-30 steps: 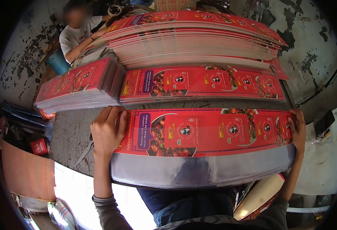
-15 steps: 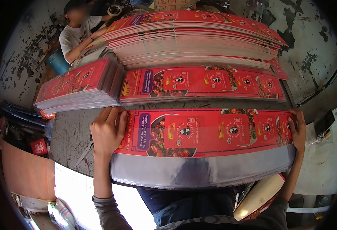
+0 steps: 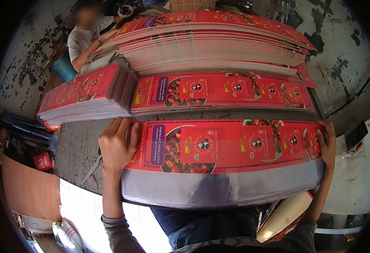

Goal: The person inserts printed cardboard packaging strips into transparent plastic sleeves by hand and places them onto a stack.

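A long red printed strip [image 3: 231, 145] with oyster sauce pictures lies flat in front of me. Clear plastic [image 3: 176, 185], a sleeve or film, shows along its near side and reaches the table's front edge. My left hand [image 3: 118, 143] has its fingers curled over the strip's left end, thumb against the edge. At the opposite end, my right hand [image 3: 327, 143] grips the far right corner with bent fingers. Partly hidden beside my left wrist is a pair of scissors [image 3: 93, 169].
Beyond the strip lie a stack of similar red strips [image 3: 218, 90] and a shorter stack in plastic [image 3: 84, 92] at left. A tall pile [image 3: 214, 46] rises behind them. A person [image 3: 84, 42] sits at the far left near a blue bucket [image 3: 63, 67].
My hands and the strip have stayed in place. The person at the far left has shifted slightly to the right.
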Tool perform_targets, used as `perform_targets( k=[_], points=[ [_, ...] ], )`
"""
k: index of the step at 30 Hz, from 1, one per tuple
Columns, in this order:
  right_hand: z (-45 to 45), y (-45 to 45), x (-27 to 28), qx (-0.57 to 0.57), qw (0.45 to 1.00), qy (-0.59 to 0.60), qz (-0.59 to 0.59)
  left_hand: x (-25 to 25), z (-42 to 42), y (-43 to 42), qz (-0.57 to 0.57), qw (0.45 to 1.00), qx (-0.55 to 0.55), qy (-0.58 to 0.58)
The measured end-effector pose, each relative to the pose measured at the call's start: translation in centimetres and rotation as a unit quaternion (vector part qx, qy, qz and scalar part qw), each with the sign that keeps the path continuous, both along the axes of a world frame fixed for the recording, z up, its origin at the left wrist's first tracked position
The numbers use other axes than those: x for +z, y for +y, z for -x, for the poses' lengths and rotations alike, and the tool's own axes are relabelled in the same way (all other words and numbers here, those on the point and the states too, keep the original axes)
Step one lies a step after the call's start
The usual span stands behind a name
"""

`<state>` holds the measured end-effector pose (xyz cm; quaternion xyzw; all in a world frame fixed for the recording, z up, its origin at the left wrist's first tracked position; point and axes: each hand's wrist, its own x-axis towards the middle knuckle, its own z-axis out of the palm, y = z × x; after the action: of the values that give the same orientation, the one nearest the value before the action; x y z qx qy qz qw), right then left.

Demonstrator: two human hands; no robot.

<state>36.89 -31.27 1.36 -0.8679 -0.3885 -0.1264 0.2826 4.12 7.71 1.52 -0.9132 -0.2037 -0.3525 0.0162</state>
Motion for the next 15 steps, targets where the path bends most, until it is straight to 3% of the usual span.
perform_targets(
  k=[15],
  points=[
    [-0.03,-0.04,0.04,-0.001,1.0,0.005,0.006,-0.02,-0.02,0.06,0.001,1.0,-0.002,0.0]
  ],
)
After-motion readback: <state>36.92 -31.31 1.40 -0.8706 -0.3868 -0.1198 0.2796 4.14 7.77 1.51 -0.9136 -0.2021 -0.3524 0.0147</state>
